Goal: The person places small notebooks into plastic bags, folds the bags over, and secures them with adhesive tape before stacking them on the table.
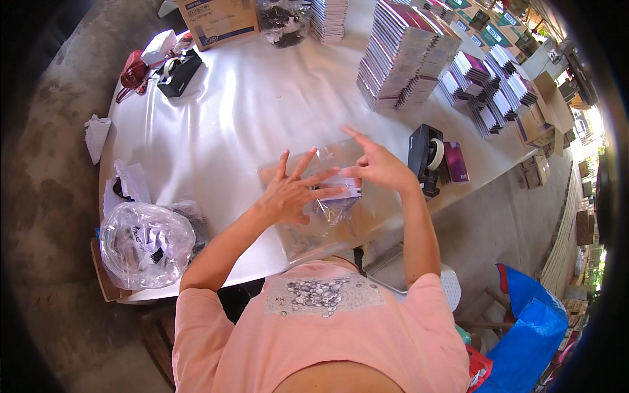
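Note:
My left hand [293, 190] lies with fingers spread flat on a clear plastic sleeve [327, 213] that rests on a brown sheet on the white table [242, 111]. Inside the sleeve sits a small purple-and-white booklet [342, 189]. My right hand [375, 164] pinches the sleeve and booklet at their right edge, forefinger raised. Both hands touch the sleeve near the table's front edge.
A black tape dispenser [426, 157] and a purple booklet [455, 162] lie right of my right hand. Stacks of booklets [406, 56] stand at the back right. A second dispenser [178, 72], a cardboard box [219, 21] and a clear bag [147, 243] occupy the left.

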The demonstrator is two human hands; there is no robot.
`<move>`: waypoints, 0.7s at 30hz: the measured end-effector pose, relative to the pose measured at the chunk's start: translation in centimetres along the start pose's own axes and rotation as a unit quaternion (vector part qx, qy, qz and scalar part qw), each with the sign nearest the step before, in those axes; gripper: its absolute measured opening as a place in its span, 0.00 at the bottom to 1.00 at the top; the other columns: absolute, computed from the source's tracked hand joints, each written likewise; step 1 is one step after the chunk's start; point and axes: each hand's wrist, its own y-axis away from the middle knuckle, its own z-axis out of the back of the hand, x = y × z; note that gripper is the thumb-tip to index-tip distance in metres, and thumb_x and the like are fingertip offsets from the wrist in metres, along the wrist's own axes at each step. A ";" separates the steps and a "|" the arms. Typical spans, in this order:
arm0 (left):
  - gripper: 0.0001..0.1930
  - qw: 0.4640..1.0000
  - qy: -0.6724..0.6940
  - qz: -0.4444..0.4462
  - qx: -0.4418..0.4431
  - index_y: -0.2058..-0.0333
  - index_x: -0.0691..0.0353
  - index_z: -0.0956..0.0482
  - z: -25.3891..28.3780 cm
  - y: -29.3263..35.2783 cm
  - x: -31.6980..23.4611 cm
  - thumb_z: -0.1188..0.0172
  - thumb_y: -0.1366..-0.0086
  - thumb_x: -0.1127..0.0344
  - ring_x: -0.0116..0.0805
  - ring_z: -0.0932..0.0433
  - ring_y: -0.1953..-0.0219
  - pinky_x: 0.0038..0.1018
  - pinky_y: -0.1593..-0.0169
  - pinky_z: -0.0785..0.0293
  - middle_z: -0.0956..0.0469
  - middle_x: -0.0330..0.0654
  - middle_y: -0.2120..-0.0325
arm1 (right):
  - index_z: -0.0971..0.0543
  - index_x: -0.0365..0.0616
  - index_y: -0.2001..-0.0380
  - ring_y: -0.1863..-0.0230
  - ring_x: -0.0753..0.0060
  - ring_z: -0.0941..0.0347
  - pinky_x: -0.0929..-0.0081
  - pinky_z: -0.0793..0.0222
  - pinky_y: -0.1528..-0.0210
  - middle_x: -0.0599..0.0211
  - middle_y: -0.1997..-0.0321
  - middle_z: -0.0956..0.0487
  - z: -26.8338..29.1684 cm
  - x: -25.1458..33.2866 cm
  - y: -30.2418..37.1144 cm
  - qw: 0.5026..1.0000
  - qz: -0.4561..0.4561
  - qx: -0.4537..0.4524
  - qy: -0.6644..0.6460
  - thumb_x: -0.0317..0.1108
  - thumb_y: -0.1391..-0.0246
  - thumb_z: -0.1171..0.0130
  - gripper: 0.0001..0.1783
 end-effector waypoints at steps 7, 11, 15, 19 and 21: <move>0.58 0.999 -0.022 0.000 0.033 0.41 0.11 0.51 0.7 -0.4 -0.4 0.26 0.72 0.49 0.48 0.70 0.31 0.69 0.40 0.73 0.57 0.17 0.34 | 0.48 0.55 0.35 0.51 0.51 0.27 0.59 0.31 0.49 0.50 0.53 0.24 -0.8 -0.1 -1.9 0.907 -0.182 -0.036 0.378 0.49 0.71 0.27 0.59; 0.58 0.999 -0.004 0.003 0.034 0.41 0.12 0.50 0.5 -0.2 -0.1 0.25 0.73 0.51 0.49 0.70 0.31 0.70 0.40 0.73 0.59 0.17 0.33 | 0.46 0.60 0.35 0.57 0.55 0.24 0.63 0.30 0.52 0.53 0.52 0.24 1.0 -1.5 0.4 0.943 -0.135 -0.040 0.302 0.38 0.70 0.28 0.56; 0.56 0.998 0.045 0.002 0.044 0.41 0.15 0.46 0.5 -0.5 0.0 0.26 0.71 0.57 0.50 0.69 0.31 0.71 0.40 0.71 0.58 0.19 0.33 | 0.36 0.61 0.39 0.43 0.54 0.34 0.62 0.37 0.43 0.54 0.38 0.38 0.7 -6.6 4.2 0.923 0.192 -0.049 0.331 0.27 0.65 0.34 0.45; 0.50 0.991 0.128 -0.004 0.029 0.42 0.21 0.39 -0.2 -0.6 0.5 0.29 0.67 0.62 0.50 0.68 0.31 0.72 0.41 0.70 0.53 0.21 0.34 | 0.22 0.61 0.51 0.37 0.53 0.44 0.59 0.46 0.38 0.60 0.37 0.38 -6.3 -8.1 3.5 0.897 0.266 -0.164 0.314 0.21 0.63 0.38 0.32; 0.48 0.988 0.155 0.009 0.015 0.43 0.24 0.37 -0.5 -0.5 0.6 0.28 0.67 0.62 0.50 0.67 0.31 0.73 0.41 0.70 0.51 0.21 0.35 | 0.16 0.56 0.69 0.38 0.55 0.42 0.60 0.46 0.39 0.58 0.38 0.37 -7.8 -8.2 2.9 0.906 0.315 -0.257 0.121 0.21 0.65 0.37 0.17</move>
